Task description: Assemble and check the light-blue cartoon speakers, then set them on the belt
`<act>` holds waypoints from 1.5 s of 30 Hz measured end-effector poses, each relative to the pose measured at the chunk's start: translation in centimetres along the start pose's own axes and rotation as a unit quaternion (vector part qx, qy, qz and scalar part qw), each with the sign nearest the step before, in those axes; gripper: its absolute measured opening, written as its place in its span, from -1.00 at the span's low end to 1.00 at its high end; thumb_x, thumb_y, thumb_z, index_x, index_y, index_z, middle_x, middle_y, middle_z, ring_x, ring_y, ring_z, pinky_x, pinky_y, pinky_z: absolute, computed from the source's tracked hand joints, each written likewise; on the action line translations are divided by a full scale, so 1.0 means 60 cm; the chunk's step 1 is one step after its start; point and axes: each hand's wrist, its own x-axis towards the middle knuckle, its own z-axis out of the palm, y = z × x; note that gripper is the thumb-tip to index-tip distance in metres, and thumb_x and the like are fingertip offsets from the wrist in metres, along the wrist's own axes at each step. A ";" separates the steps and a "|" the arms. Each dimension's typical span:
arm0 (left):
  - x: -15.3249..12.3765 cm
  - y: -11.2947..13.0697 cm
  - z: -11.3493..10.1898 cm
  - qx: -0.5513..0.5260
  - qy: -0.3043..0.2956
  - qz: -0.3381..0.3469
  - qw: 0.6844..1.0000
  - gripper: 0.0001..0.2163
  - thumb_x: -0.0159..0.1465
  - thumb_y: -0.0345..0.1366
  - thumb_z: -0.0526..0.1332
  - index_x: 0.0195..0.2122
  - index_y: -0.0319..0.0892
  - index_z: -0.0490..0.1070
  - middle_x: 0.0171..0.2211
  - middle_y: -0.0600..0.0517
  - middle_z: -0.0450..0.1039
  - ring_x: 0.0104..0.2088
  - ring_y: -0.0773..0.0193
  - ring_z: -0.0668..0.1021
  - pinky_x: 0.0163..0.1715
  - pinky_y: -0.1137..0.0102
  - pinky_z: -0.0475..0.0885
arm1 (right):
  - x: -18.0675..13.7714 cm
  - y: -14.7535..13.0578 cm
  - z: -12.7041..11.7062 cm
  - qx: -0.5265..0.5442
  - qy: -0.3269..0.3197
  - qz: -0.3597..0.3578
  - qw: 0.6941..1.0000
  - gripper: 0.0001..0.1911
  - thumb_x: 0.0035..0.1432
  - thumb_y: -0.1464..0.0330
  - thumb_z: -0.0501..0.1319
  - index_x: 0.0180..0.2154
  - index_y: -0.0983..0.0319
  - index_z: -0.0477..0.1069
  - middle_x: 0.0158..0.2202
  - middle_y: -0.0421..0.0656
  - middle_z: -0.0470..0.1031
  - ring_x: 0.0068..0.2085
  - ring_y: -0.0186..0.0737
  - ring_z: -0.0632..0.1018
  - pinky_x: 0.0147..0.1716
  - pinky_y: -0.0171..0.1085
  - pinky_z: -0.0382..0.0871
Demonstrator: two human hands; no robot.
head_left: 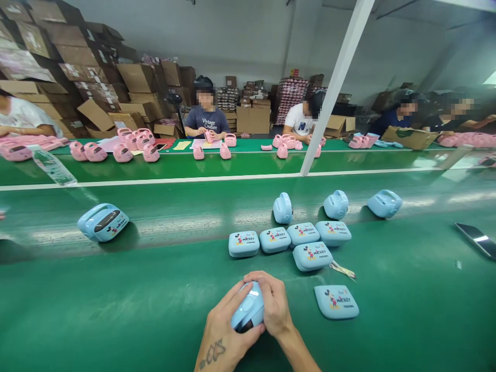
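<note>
On glossy green surface: smooth rounded pale-blue plastic case clasped between left hand and right hand, fingers curled tight around it; flat rounded-square lids just beyond.

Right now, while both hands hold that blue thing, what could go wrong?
The blue case is rounded and looks smooth, so it might slip from between the left hand and right hand onto the green belt. The blue lid lies close by the right forearm and could get nudged. The phone lies bare on the belt and could get bumped.
</note>
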 end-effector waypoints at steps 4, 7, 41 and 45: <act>0.005 0.013 -0.004 -0.020 0.007 -0.010 1.000 -0.37 -0.14 -0.46 0.49 0.03 0.02 0.58 0.06 -0.10 0.62 -0.04 0.00 0.69 -0.04 0.28 0.62 | -0.001 0.004 0.009 0.014 0.019 0.011 1.000 -0.44 0.36 0.02 0.00 -0.30 0.21 0.65 -0.21 -0.07 0.66 -0.16 -0.16 0.62 -0.11 -0.27 0.43; 0.006 0.011 -0.003 -0.036 0.008 -0.022 0.999 -0.38 -0.12 -0.45 0.47 0.03 0.08 0.57 0.08 -0.04 0.61 -0.01 -0.01 0.67 -0.02 0.23 0.62 | 0.002 0.006 0.003 0.034 0.001 0.018 0.999 -0.45 0.34 0.01 0.03 -0.29 0.22 0.65 -0.20 -0.07 0.66 -0.16 -0.14 0.62 -0.10 -0.26 0.44; -0.010 0.009 -0.028 -0.008 -0.046 -0.010 0.999 -0.30 -0.16 -0.37 0.55 0.08 0.10 0.53 0.17 -0.06 0.54 0.07 -0.06 0.63 0.02 0.18 0.60 | -0.086 0.059 0.002 0.256 0.023 0.127 0.958 -0.36 0.07 0.03 0.25 0.14 0.16 0.48 0.22 -0.07 0.47 0.22 0.13 0.46 0.19 0.01 0.39; -0.002 0.033 -0.027 0.052 -0.029 -0.001 0.998 -0.35 -0.12 -0.35 0.51 0.08 0.03 0.54 0.10 -0.12 0.59 -0.01 -0.06 0.67 -0.10 0.20 0.65 | -0.089 0.056 0.000 0.267 0.024 0.132 0.954 -0.38 0.08 0.06 0.25 0.14 0.17 0.49 0.19 -0.05 0.50 0.15 0.13 0.51 0.14 0.00 0.42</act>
